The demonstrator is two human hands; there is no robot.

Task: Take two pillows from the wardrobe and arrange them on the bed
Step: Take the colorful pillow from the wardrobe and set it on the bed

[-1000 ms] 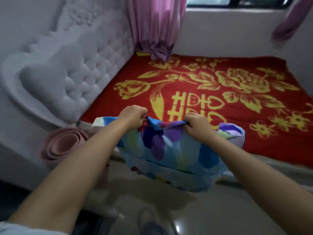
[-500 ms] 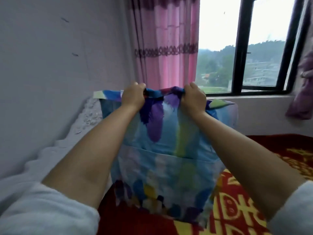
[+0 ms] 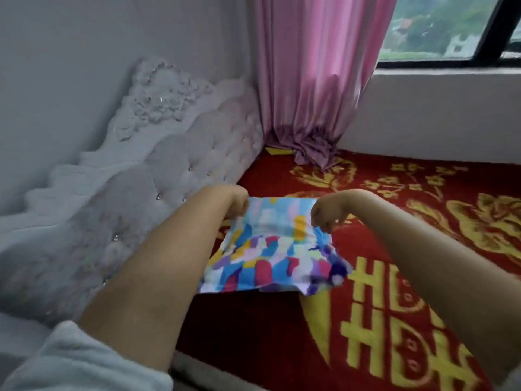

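A pillow (image 3: 270, 249) in a cover of blue, pink, yellow and purple patches lies nearly flat over the red and gold bed cover (image 3: 408, 215), close to the headboard. My left hand (image 3: 236, 201) grips its far left edge, the fingers tucked under the fabric. At the far right edge my right hand (image 3: 328, 214) curls its fingers onto the cover. The pillow's near edge is blurred. Only this one pillow is in view.
A white tufted headboard (image 3: 146, 187) runs along the left wall. A pink curtain (image 3: 313, 80) hangs in the far corner, its hem resting on the bed. A dark-framed window (image 3: 451, 57) sits above the white wall on the far side of the bed.
The pillow hung upright from both hands in front of the window; now it has swung down and forward onto the bed beside the headboard. My view has tilted down with it.
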